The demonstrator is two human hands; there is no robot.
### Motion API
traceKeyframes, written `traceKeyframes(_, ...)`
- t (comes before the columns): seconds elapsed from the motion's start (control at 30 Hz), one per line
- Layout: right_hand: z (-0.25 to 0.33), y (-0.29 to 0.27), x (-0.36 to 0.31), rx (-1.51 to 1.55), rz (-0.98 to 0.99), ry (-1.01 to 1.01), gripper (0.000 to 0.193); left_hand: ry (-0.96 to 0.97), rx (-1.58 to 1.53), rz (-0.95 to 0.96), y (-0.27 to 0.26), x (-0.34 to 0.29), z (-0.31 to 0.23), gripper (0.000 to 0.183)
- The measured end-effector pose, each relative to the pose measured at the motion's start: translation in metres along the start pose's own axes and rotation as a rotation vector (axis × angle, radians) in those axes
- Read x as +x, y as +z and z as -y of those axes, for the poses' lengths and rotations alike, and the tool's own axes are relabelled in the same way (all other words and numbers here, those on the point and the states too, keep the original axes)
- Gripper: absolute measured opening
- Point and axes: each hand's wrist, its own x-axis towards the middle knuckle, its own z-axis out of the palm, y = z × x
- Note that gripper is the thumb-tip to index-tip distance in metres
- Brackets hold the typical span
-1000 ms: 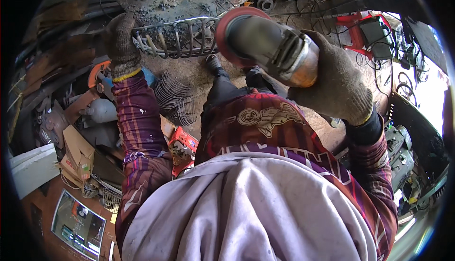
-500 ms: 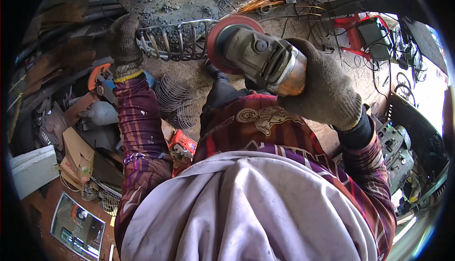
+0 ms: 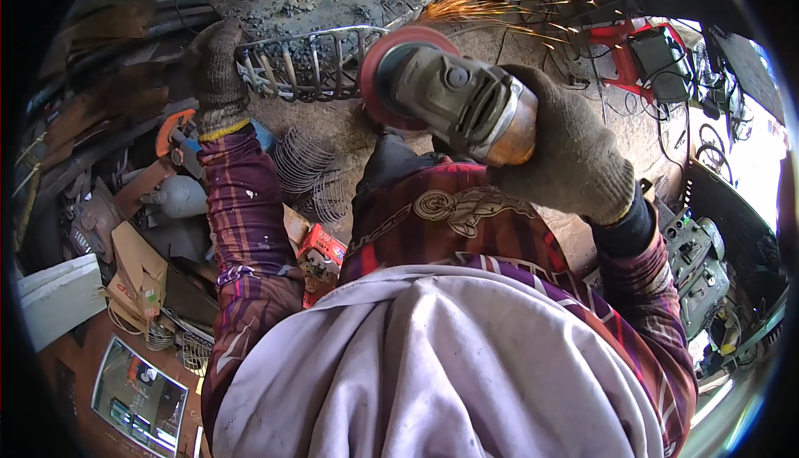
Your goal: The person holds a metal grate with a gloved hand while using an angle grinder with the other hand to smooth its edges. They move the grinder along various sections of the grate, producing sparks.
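Note:
My right hand [image 3: 574,146], in a grey knit glove, is closed round the copper-coloured body of an angle grinder [image 3: 458,96]. Its reddish disc [image 3: 374,96] meets the right part of a long metal frame with rows of bent bars [image 3: 312,65], and orange sparks [image 3: 474,7] fly off to the far right. The exact contact point is hidden behind the disc and grinder head. At the frame's left end, my gloved left hand [image 3: 218,63] grips it; most of its fingers are out of sight.
Coiled wire [image 3: 301,163] lies on the floor between my left arm and leg, near a red box [image 3: 320,258]. Cardboard [image 3: 136,271] and scrap crowd the left. A red stool [image 3: 628,63] bearing a dark box stands at the far right, with cables around it. Machine parts [image 3: 695,267] sit at right.
The metal frame has shifted slightly away from me. The grinder has moved a little left, and the sparks now fan out wider. Both hands keep their hold.

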Motion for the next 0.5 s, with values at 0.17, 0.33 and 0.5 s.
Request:
traceKeyframes(0.17,0.002,-0.002,0.002,0.014,-0.001,0.031,0.084,0.028,0.054,0.018,-0.001,0.005,0.002,0.034)
traceKeyframes(0.33,-0.018,-0.005,-0.006,0.062,-0.031,0.144,0.079,-0.341,-0.167,0.034,-0.003,0.009,-0.004,0.034)
traceKeyframes(0.5,-0.031,-0.009,-0.022,0.061,-0.062,0.101,0.074,-0.201,-0.091,-0.034,0.006,0.000,-0.005,0.034)
